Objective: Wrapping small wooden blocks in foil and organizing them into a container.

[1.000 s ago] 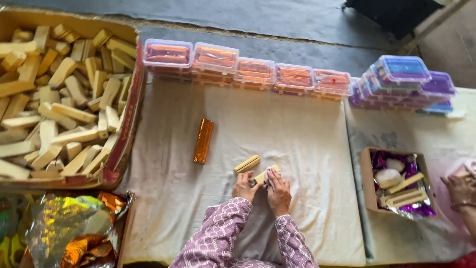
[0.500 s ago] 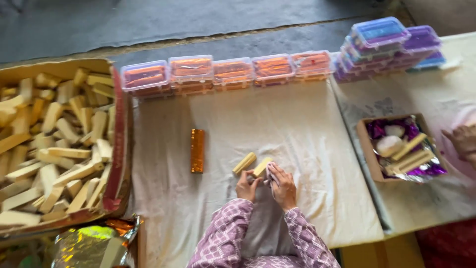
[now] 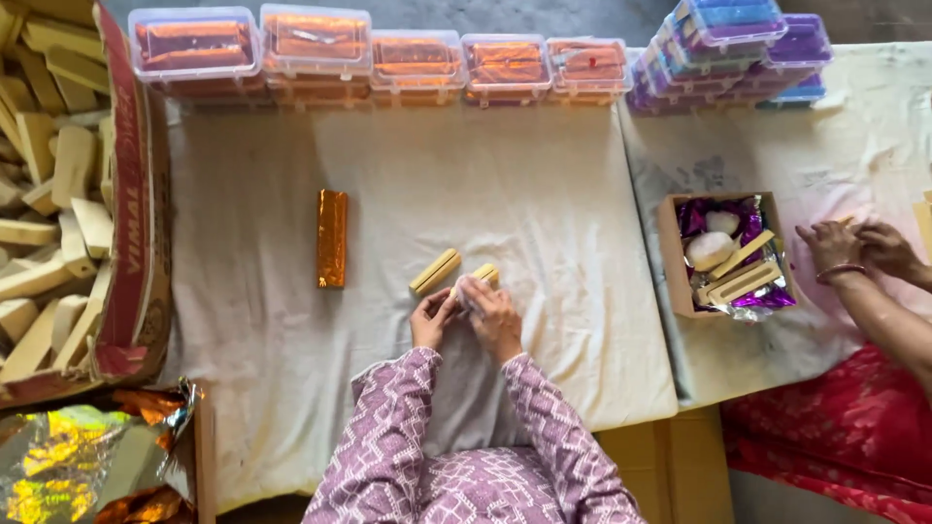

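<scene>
My left hand [image 3: 430, 317] and my right hand [image 3: 494, 315] meet over a pale yellow bar [image 3: 478, 279] on the white cloth [image 3: 544, 204]. Both hands pinch a clear wrapper around that bar. A second bare yellow bar [image 3: 435, 271] lies just left of it, untouched. An orange foil-wrapped bar [image 3: 332, 238] rests further left on the cloth. My sleeves are purple patterned.
A cardboard box [image 3: 131, 252] of many bare bars stands at the left. Clear lidded boxes with orange bars [image 3: 320, 44] line the far edge, purple and blue ones [image 3: 738, 39] at the right. Another person's hands [image 3: 859, 247] work beside a small carton [image 3: 726, 254]. Foil sheets [image 3: 87, 456] lie bottom left.
The camera has tilted and shifted, so the table looks closer. My hands stay on the same bar, still working the wrapper around it. The other bars have not moved.
</scene>
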